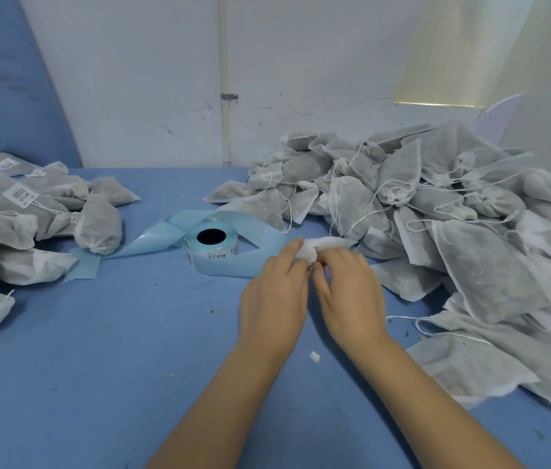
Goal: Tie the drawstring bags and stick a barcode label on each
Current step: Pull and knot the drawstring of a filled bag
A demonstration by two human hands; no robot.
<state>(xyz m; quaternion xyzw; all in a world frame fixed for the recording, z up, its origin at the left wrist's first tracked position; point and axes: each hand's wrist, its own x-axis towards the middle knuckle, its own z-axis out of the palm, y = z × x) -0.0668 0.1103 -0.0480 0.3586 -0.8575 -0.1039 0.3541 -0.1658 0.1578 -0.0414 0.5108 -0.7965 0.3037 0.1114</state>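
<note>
Both hands meet over the blue table just right of centre. My left hand [275,292] and my right hand [348,289] hold a small white drawstring bag [321,247] between their fingertips; only its white top shows beyond the fingers. A roll of barcode labels [212,247] stands left of the hands, its pale blue backing strip [233,262] looping round it and up to my left hand. A big heap of unlabelled grey bags [453,225] fills the right side. Bags bearing barcode labels [20,204] are piled at the left.
The table is covered in blue cloth [115,350] with dark crumbs and a small white scrap [315,356] near my right wrist. A white wall with a vertical pipe [225,96] stands behind the table. A blue cloth hangs at the far left.
</note>
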